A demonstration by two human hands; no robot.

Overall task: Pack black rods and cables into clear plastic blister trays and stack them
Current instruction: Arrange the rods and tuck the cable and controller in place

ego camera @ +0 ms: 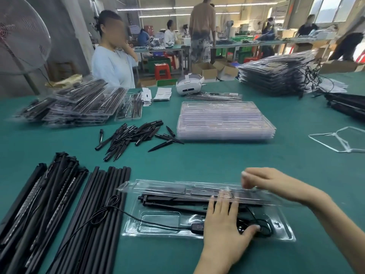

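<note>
A clear blister tray [158,232] lies open on the green table in front of me. Black rods [167,199] sit in its upper channel. A thin black cable [110,212] with an inline controller [198,227] runs from the loose rods on the left into the tray, and its coiled end [264,228] rests in the right pocket. My left hand [223,220] lies flat over the tray, fingers spread, thumb on the coil. My right hand [266,180] grips the far edge of the hinged clear lid [167,187], which is raised and tilted over the rods.
Loose black rods [110,194] and rods with cables [49,194] lie at the left. A pile of black spikes [130,135], empty trays [225,121], packed trays [79,105] [276,74], a white headset [189,84] and a white wire frame [339,139] lie farther away. A person [112,62] stands across the table.
</note>
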